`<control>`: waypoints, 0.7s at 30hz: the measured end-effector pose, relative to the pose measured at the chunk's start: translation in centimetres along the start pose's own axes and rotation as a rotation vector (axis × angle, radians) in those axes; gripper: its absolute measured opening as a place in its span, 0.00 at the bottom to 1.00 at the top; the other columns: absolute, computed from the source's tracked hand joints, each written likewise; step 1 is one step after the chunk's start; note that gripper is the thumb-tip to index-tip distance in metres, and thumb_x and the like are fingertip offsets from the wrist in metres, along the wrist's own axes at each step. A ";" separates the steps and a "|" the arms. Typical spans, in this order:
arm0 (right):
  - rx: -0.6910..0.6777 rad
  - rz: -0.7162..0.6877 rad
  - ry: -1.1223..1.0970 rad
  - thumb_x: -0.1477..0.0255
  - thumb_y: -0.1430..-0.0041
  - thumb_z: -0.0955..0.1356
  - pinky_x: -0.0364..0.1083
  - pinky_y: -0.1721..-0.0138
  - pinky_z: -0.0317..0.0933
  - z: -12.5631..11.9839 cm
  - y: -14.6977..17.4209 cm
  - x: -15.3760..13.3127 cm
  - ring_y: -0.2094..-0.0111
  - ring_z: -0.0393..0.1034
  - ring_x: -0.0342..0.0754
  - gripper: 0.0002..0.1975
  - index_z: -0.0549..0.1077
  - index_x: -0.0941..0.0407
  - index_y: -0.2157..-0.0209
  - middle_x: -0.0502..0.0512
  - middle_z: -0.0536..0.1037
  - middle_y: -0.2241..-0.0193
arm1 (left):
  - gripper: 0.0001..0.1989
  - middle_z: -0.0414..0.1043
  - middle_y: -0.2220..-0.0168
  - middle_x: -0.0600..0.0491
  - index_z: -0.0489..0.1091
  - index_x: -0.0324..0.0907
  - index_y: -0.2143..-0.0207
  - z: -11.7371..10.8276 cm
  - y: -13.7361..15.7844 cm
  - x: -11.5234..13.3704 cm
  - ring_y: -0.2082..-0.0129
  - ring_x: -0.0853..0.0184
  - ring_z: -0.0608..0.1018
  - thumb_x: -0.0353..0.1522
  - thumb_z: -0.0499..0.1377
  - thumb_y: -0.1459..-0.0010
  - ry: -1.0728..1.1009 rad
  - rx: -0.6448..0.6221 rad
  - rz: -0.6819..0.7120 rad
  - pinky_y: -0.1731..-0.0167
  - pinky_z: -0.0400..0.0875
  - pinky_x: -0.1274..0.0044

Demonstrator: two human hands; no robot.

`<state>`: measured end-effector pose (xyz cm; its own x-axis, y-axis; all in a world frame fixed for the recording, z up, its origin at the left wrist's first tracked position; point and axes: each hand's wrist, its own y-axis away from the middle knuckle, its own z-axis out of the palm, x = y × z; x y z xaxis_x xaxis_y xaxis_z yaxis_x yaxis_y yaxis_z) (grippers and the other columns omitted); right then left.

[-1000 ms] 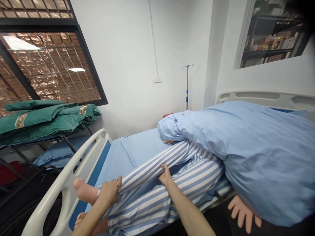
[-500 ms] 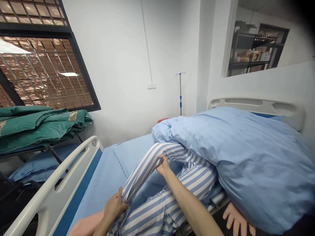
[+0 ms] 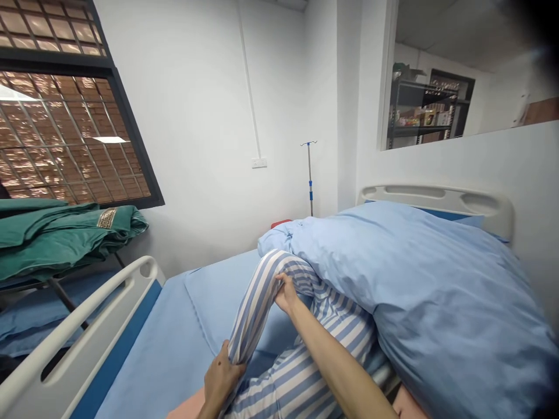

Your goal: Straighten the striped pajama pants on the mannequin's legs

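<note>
A figure in blue-and-white striped trousers (image 3: 305, 381) lies on the bed, its upper part hidden by a blue quilt (image 3: 406, 262). One leg (image 3: 254, 308) is bent, its knee raised above the sheet. My left hand (image 3: 223, 372) is closed round the lower end of that trouser leg. Behind the knee, my right hand (image 3: 286, 294) grips the leg from its near side, thumb showing on top. The other striped leg lies nearer me, bent too. A pinkish foot or limb end (image 3: 187, 405) shows below my left hand, partly cut off.
A pale footboard (image 3: 87, 326) stands at left, a headboard (image 3: 441, 201) at right. Beyond the bed are an IV pole (image 3: 310, 174) and a red object (image 3: 280, 223). Green folded covers (image 3: 56, 238) lie on another bed at left. Pinkish skin (image 3: 408, 402) shows below the quilt.
My left hand has moved toward the headboard with the lower leg, so the knee is bent more steeply. My right hand keeps its hold. The view has shifted rightward and up.
</note>
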<state>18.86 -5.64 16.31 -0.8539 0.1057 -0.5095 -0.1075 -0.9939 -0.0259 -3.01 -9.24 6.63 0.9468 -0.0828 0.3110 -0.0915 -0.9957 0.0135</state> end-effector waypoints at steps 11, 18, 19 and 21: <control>0.034 0.002 0.008 0.75 0.62 0.62 0.39 0.82 0.54 0.0 0.3 0.2 0.82 0.61 0.41 0.08 0.68 0.60 0.75 0.49 0.71 0.82 | 0.29 0.68 0.65 0.49 0.49 0.43 0.51 -0.3 0.4 -1.3 0.65 0.60 0.71 0.38 0.49 0.58 -0.031 -0.040 0.021 0.70 0.61 0.74; 0.020 -0.011 0.010 0.75 0.62 0.61 0.39 0.82 0.54 0.1 0.3 0.5 0.82 0.61 0.41 0.10 0.68 0.59 0.73 0.48 0.71 0.81 | 0.45 0.55 0.49 0.47 0.32 0.41 0.45 -3.0 -1.5 2.3 0.53 0.64 0.64 0.42 0.55 0.61 0.304 0.134 0.209 0.61 0.60 0.79; 0.023 -0.011 0.014 0.75 0.62 0.61 0.40 0.82 0.55 0.2 0.3 0.5 0.82 0.61 0.41 0.10 0.68 0.59 0.73 0.48 0.71 0.81 | 0.43 0.58 0.51 0.47 0.35 0.41 0.45 -2.9 -1.6 2.7 0.54 0.65 0.65 0.42 0.54 0.61 0.307 0.138 0.207 0.62 0.60 0.79; 0.045 -0.025 0.040 0.74 0.62 0.61 0.40 0.83 0.55 0.2 0.3 0.6 0.83 0.61 0.41 0.09 0.68 0.59 0.73 0.49 0.72 0.81 | 0.36 0.64 0.57 0.49 0.43 0.42 0.48 -2.1 -1.5 3.0 0.58 0.65 0.68 0.42 0.53 0.59 0.258 0.124 0.174 0.65 0.61 0.79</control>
<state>18.20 -5.92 16.15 -0.8297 0.1286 -0.5432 -0.1525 -0.9883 -0.0010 -0.71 -7.86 9.49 0.8092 -0.2550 0.5293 -0.1922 -0.9662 -0.1718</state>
